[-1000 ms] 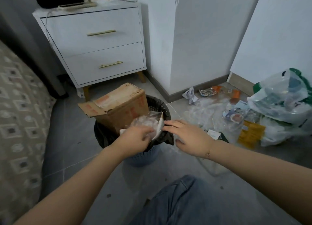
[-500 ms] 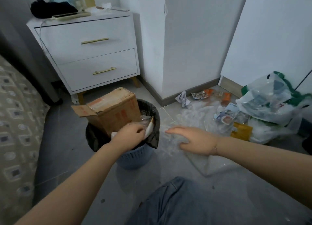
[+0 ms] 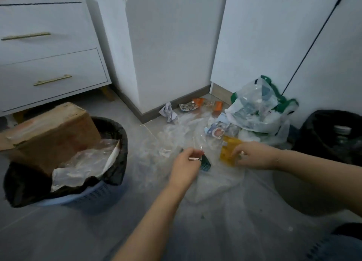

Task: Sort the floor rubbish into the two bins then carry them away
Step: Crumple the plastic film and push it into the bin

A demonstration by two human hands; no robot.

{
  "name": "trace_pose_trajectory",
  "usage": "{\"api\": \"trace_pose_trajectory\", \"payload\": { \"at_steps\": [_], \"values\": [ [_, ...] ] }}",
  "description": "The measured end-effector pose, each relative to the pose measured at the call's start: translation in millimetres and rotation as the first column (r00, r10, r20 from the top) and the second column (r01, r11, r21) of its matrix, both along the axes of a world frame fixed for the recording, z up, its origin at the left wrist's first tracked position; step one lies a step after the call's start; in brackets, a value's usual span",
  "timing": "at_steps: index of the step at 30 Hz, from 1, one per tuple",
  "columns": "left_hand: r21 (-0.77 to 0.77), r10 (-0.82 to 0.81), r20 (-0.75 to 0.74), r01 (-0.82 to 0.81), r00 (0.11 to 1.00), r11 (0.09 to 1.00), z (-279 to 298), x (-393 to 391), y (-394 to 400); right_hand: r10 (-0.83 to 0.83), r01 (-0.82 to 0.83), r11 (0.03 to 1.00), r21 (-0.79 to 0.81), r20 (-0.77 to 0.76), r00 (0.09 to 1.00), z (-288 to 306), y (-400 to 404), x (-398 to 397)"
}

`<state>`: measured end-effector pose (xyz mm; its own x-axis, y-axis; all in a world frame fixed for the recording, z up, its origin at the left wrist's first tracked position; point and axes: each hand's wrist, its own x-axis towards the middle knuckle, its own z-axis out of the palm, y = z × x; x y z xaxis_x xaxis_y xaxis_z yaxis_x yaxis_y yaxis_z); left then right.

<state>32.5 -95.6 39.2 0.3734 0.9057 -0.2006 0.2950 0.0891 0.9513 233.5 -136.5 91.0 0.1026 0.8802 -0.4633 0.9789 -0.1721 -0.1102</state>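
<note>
**Halfway through the pile, both hands down in the litter**

I'm crouched over the floor (image 3: pixel 58 231) and both hands are working the heap. My left hand (image 3: pixel 185 163) has its fingers (image 3: pixel 193 153) curled round a small white scrap, right beside a dark green wrapper (image 3: pixel 205 163) lying on the clear plastic sheeting (image 3: pixel 176 135). My right hand (image 3: pixel 252 156) is pinching the edge of the yellow packet (image 3: pixel 228 150), fingers closed on it, packet not yet off the ground as far as I can tell.

What's done: the left bin (image 3: pixel 82 194), blue basket with a black liner, already holds a cardboard box (image 3: pixel 52 131) tipped in at an angle and a wad of clear plastic wrap (image 3: pixel 86 162) against it. It looks close to full. The second bin (image 3: pixel 331 135), black-lined, sits off to my right with something pale inside; I can't make out what.

What's left, by my reckoning, is plenty: a crumpled paper (image 3: pixel 168 111) by the skirting, orange wrappers (image 3: pixel 217 105) near the corner, printed snack packets (image 3: pixel 215 130), and the big white-and-green carrier bag (image 3: pixel 258 111) stuffed with more. Both bins stand on the floor, so the carrying-away hasn't begun
</note>
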Motion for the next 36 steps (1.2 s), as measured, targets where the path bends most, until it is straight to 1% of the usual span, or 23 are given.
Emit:
{"api": "trace_pose_trajectory", "payload": {
  "at_steps": [1, 2, 3, 5, 7, 9, 11, 12, 14, 17, 19, 21, 23, 25, 26, 29, 32, 36],
  "values": [
    [-0.181, 0.046, 0.108, -0.025, 0.993, 0.983, -11, 14, -3, -0.035, 0.035, 0.999, 0.005, 0.021, 0.999, -8, 0, 12],
    [-0.301, 0.104, 0.155, -0.054, 0.982, 0.952, -25, 25, -6, -0.067, 0.066, 0.998, 0.021, 0.033, 0.997, -16, 1, 21],
    [-0.346, 0.153, 0.17, -0.086, 0.973, 0.934, -40, 36, -7, -0.103, 0.102, 0.994, 0.038, 0.038, 0.994, -25, 2, 32],
    [-0.285, 0.216, 0.143, -0.169, 0.966, 0.944, -66, 44, -7, -0.169, 0.167, 0.982, 0.088, 0.02, 0.985, -40, 8, 42],
    [-0.126, 0.212, 0.093, -0.2, 0.973, 0.972, -86, 47, 0, -0.203, 0.199, 0.965, 0.169, 0.005, 0.979, -54, 19, 51],
    [0.066, 0.151, 0.004, -0.151, 0.989, 0.986, -98, 45, 11, -0.227, 0.221, 0.943, 0.251, -0.003, 0.974, -67, 32, 53],
    [0.259, 0.129, -0.135, -0.09, 0.982, 0.962, -107, 43, 22, -0.273, 0.27, 0.92, 0.286, -0.031, 0.962, -81, 45, 53],
    [0.321, 0.141, -0.2, -0.071, 0.97, 0.944, -112, 43, 28, -0.298, 0.298, 0.909, 0.291, -0.046, 0.953, -88, 52, 53],
    [0.345, 0.157, -0.33, -0.036, 0.931, 0.938, -117, 43, 38, -0.351, 0.354, 0.884, 0.306, -0.065, 0.934, -99, 57, 52],
    [0.27, 0.126, -0.54, 0.029, 0.832, 0.962, -125, 48, 49, -0.365, 0.378, 0.869, 0.32, -0.102, 0.925, -104, 54, 53],
    [0.222, 0.128, -0.588, 0.007, 0.799, 0.975, -127, 48, 56, -0.33, 0.369, 0.871, 0.325, -0.168, 0.929, -97, 45, 57],
    [0.201, 0.14, -0.59, -0.023, 0.795, 0.979, -131, 46, 62, -0.296, 0.367, 0.872, 0.325, -0.247, 0.923, -86, 34, 61],
    [0.177, 0.122, -0.593, -0.019, 0.796, 0.984, -135, 42, 65, -0.28, 0.382, 0.87, 0.312, -0.324, 0.904, -74, 21, 64],
    [0.118, 0.099, -0.555, -0.04, 0.826, 0.992, -138, 41, 67, -0.278, 0.422, 0.858, 0.293, -0.426, 0.861, -67, 10, 64],
    [0.097, 0.101, -0.526, -0.058, 0.845, 0.994, -137, 41, 66, -0.281, 0.451, 0.847, 0.282, -0.484, 0.829, -65, 7, 64],
    [0.147, 0.169, -0.409, -0.118, 0.897, 0.982, -134, 43, 62, -0.287, 0.528, 0.825, 0.202, -0.655, 0.699, -64, 0, 61],
    [0.182, 0.199, -0.314, -0.147, 0.928, 0.972, -123, 46, 51, -0.284, 0.511, 0.853, 0.106, -0.727, 0.625, -65, -7, 60],
    [0.256, 0.211, -0.21, -0.155, 0.955, 0.954, -106, 46, 37, -0.29, 0.512, 0.859, 0.008, -0.818, 0.497, -62, -14, 62]
  ]
}}
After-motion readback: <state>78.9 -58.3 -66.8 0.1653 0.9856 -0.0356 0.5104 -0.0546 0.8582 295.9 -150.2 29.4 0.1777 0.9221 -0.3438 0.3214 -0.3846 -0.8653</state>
